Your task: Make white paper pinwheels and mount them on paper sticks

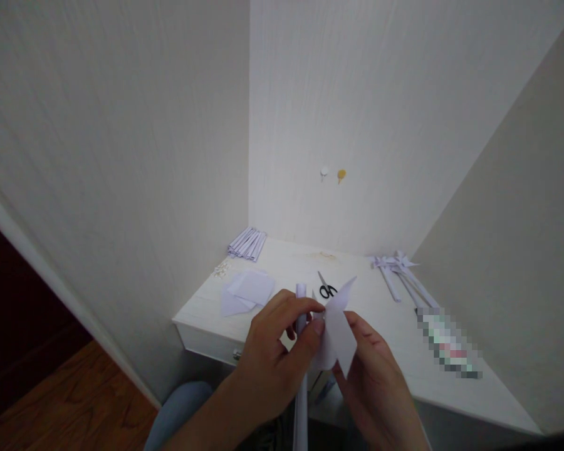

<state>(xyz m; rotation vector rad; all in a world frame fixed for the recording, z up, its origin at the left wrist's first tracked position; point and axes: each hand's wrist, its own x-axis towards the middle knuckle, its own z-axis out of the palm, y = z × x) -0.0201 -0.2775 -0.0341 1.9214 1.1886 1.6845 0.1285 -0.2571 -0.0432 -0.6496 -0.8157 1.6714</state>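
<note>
A white paper pinwheel (pixel 340 335) with curved, pointed blades is held up over the front edge of the desk. My left hand (pixel 272 344) closes around a rolled paper tube (pixel 301 407), thumb and index finger pinching at the pinwheel's centre. The tube stands roughly upright, its top showing above the fingers. My right hand (pixel 376 366) is at the pinwheel's right side, fingers curled against it and partly hidden behind the paper. Just beyond the pinwheel lie scissors (pixel 327 288) with black handles.
On the white desk (pixel 357 275), loose paper sheets (pixel 251 289) lie left, near small pale pieces (pixel 222 269) and a stack of paper tubes (pixel 247 244). Several pinwheels on sticks (pixel 397 266) rest at right, by a blurred-out object (pixel 449 344). Walls enclose three sides.
</note>
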